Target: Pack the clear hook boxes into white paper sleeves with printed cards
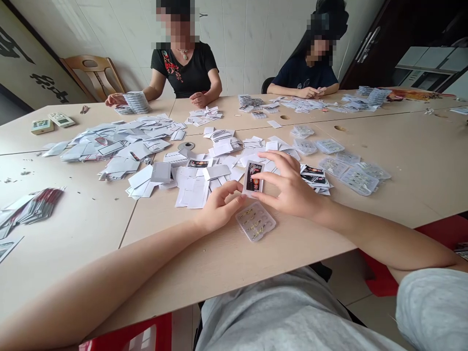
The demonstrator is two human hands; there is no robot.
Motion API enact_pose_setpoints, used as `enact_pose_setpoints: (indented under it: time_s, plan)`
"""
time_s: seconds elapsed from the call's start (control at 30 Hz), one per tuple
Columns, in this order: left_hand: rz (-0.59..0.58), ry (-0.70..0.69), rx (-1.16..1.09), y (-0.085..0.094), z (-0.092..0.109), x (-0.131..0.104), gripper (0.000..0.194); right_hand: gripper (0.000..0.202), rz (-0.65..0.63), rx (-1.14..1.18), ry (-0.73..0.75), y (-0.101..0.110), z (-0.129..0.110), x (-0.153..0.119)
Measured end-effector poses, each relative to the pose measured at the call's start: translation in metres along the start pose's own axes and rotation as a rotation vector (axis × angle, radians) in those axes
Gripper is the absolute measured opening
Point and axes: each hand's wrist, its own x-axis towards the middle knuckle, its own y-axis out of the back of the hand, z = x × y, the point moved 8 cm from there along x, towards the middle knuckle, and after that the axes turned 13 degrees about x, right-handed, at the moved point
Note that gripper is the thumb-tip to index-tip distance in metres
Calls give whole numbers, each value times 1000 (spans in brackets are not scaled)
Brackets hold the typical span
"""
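card: small printed card point(253, 178), dark with red on it, held upright between both hands so the printed face looks back at the wearer
right hand: right hand point(292, 187) has thumb and fingertips closed on the card's right edge, other fingers fanned loose above it
left hand: left hand point(219, 207) pinches the lower left corner, fingers curled together
tray: clear blister tray point(255, 222) with little gold bits lies flat just below the fingers, probably parked close so the card can go with it
beyond the fingers: messy heap of white cards point(190, 187), more clear trays point(351, 170) off past the right hand
far side: two other people sorting their own stacks
writing: too small and blurry to read, honestly
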Motion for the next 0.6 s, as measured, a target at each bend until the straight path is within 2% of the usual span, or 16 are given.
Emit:
enact_pose_setpoints:
  time_s: [0.17, 0.27, 0.43, 0.6]
  plan:
    - [12, 11, 19, 1, 1, 0, 21, 22, 5, 33, -5, -2, -4, -1]
    - [-3, -27, 19, 0, 4, -1, 22, 17, -1, 150, -24, -4, -3, -2]
    - [24, -191, 121, 1, 16, -4, 16, 13, -49, 480, -83, -10, 1, -1]
    - [116, -388, 284, 2, 30, -11, 7, 8, -48, 525, -75, -10, -1, -1]
